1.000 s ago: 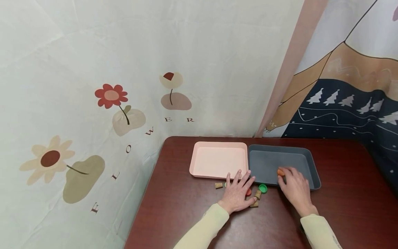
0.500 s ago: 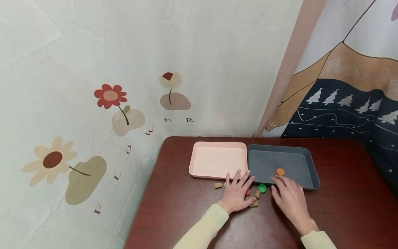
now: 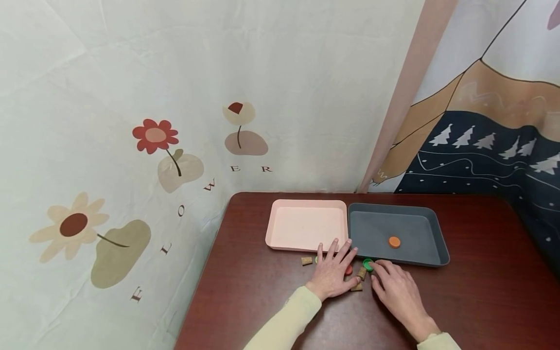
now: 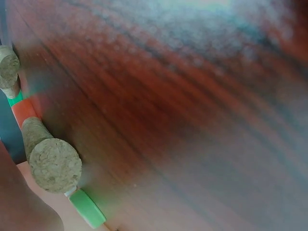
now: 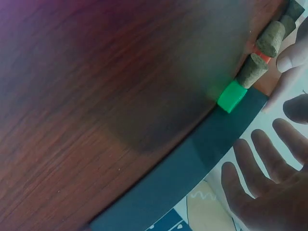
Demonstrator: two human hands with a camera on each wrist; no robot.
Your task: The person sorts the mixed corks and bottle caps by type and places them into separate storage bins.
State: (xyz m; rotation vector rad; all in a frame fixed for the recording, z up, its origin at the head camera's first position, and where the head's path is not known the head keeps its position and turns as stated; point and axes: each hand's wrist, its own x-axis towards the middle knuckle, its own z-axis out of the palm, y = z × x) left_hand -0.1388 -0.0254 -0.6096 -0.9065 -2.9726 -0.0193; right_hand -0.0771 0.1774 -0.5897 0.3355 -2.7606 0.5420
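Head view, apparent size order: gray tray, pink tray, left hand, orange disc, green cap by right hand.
1. Gray tray
2. Pink tray
3. Left hand
4. Orange disc and green cap: too alike to rank, cap partly covered

Table point(image 3: 477, 272): dark red-brown wood
Pale cloth point(image 3: 315, 63): creased, ahead of you, printed with flowers point(image 3: 155, 135) and letters point(image 3: 210, 184)
Pink band point(image 3: 408, 82): slanting beside it
Print point(image 3: 481, 163) on your right: tan hills point(image 3: 503, 87), white trees point(image 3: 485, 142)
Light: pale glare point(image 4: 202, 6) on the wood
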